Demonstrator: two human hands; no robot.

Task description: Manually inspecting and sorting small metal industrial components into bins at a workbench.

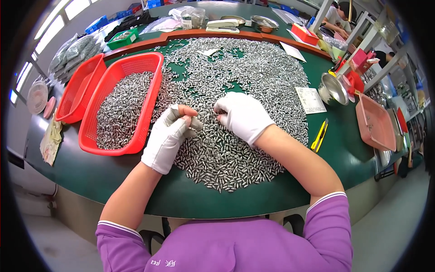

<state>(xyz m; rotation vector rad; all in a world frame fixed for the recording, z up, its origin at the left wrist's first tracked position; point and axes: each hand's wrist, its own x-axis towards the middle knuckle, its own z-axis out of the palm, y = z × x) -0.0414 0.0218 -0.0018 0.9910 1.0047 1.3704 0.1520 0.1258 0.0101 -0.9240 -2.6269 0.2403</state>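
Wearing a purple shirt and facing the curved near edge of a dark green tabletop, with black chair parts showing just beside on the right. Holding both forearms over a wide spread of small silvery metal pieces, lying loose across the middle of the tabletop. Poising the left hand, gloved in white with bare thumb and forefinger tips, above the left part of the spread; holding those tips nearly together, being unable to tell about any piece pinched between. Holding the right hand, also gloved in white, curled low over the pieces, slightly farther off; tucking thumb and finger close, again being unable to tell about anything gripped there.

Seeing a yellow cutter lying right of the spread, then a printed paper slip and a metal bowl past it. Seeing on the left a red basket holding many similar pieces, with a second red basket standing just beside.

Looking farther, meeting a brown wooden rim bordering the spread, then a white stapler beyond. Spotting another person at far right.
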